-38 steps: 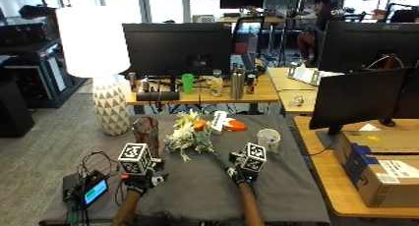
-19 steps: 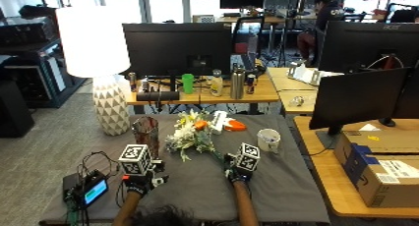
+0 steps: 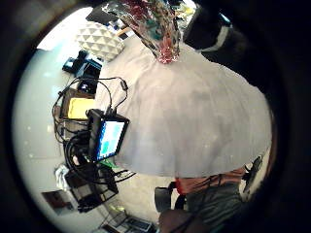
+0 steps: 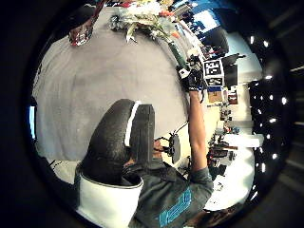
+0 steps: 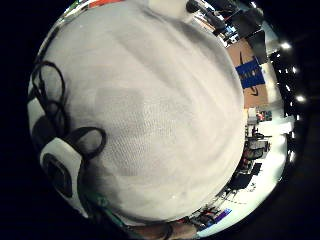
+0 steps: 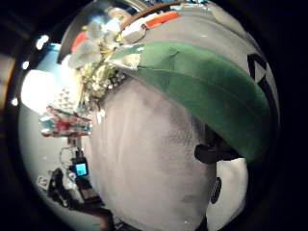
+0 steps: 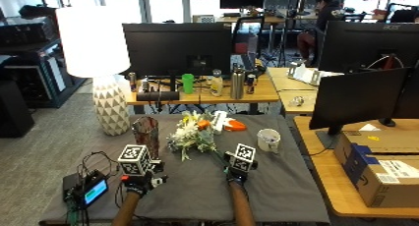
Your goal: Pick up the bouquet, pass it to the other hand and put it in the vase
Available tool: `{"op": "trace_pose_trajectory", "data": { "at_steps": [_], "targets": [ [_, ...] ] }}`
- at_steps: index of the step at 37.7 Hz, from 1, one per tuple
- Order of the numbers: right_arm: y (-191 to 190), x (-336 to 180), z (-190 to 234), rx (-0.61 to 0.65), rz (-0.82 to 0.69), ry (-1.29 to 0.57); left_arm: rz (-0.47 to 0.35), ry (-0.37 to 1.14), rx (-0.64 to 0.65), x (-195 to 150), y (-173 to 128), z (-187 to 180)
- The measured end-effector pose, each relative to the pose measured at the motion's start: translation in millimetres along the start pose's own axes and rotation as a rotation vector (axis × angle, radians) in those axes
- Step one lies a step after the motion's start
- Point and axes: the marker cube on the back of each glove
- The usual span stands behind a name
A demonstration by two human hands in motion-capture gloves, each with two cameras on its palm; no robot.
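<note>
While the left hand (image 7: 136, 184) rests on the grey tablecloth (image 7: 275, 186) just in front of the vase (image 7: 146, 131), its fingers cannot be made out. Right of the vase, the bouquet (image 7: 191, 133) lies flat, its stems reaching the right hand (image 7: 235, 176), whose grip is hidden.

Table cloth (image 7: 275, 186) dark grey. Bouquet (image 7: 191, 133): white and yellow blooms, orange touch, green leaves and stem. Vase (image 7: 146, 132) dark, reddish-brown tint. Mug (image 7: 268, 140) white. Lamp (image 7: 92, 49): white shade, base white with grey triangle pattern. Cup (image 7: 189, 83) bright green. Gloves black on left hand (image 7: 136, 185) and right hand (image 7: 236, 174). Box (image 7: 379, 162) brown cardboard, blue tape.
</note>
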Motion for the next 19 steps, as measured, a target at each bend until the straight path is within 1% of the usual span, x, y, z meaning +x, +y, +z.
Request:
{"op": "trace_pose_trajectory", "data": {
  "at_steps": [2, 5, 7, 10, 13, 16, 19],
  "targets": [
    [-1.6, -0.2, 2.4, -0.025, 0.008, -0.060, 0.005, -0.003, 0.008, -1.0, -0.5, -1.6],
    [10.3, 7.1, -16.7, -0.040, 0.058, -0.084, 0.009, 0.001, 0.022, -1.9, -0.6, -6.7],
    [9.8, 9.1, -24.3, -0.016, 0.055, -0.128, 0.011, 0.005, 0.031, -1.4, 0.1, -12.2],
    [1.6, 4.2, -31.7, 0.052, 0.003, -0.252, 0.018, 0.009, 0.045, -0.4, -0.8, -19.8],
    [9.7, 0.8, -52.6, 0.081, -0.013, -0.343, 0.032, 0.020, 0.054, 3.8, -2.1, -28.1],
    [19.8, -4.9, -76.9, 0.101, -0.038, -0.469, 0.069, 0.063, 0.063, 14.3, -3.5, -40.7],
    [34.9, -13.0, -109.0, 0.150, -0.082, -0.618, 0.128, 0.156, 0.073, 29.0, -9.0, -55.1]
  ]
}}
